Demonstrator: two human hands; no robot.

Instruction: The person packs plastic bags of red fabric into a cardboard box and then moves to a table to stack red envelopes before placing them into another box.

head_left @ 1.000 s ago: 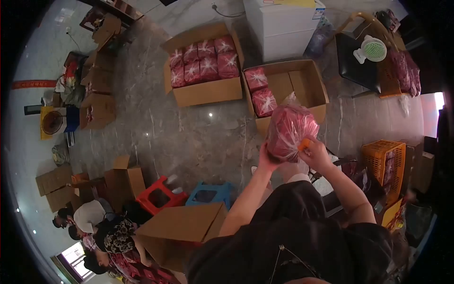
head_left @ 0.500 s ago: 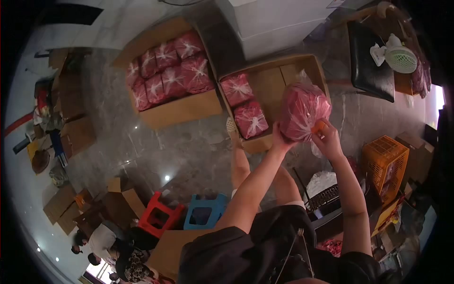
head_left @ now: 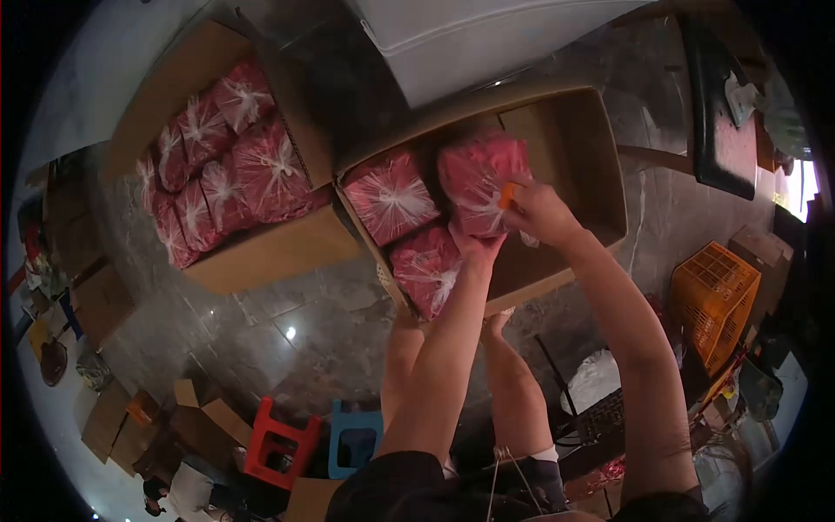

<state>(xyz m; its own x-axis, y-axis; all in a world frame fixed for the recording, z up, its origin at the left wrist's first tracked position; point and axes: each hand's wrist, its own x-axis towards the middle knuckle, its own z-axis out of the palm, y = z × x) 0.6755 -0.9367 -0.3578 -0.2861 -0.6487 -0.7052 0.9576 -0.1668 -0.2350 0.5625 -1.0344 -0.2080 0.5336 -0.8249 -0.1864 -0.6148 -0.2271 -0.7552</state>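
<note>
A pink bundle in clear plastic (head_left: 483,174) is held inside an open cardboard box (head_left: 613,165), over its middle. My left hand (head_left: 478,246) grips the bundle's near lower side, with the fingers partly hidden. At the bundle's right edge, my right hand (head_left: 548,216) is closed around a small orange object (head_left: 507,196), whose kind I cannot make out. Two similar wrapped bundles, a back one (head_left: 391,198) and a front one (head_left: 426,270), lie along the box's left side.
A second cardboard box (head_left: 278,254) full of pink bundles stands to the left. Red (head_left: 283,442) and blue (head_left: 355,435) stools are at lower left, with people beyond. An orange crate (head_left: 715,291) stands right; a white cabinet-like block (head_left: 487,43) is behind.
Both hands have moved left and down into the box, carrying the bundle from above its right part to beside the two bundles. The camera view has shifted closer to the boxes.
</note>
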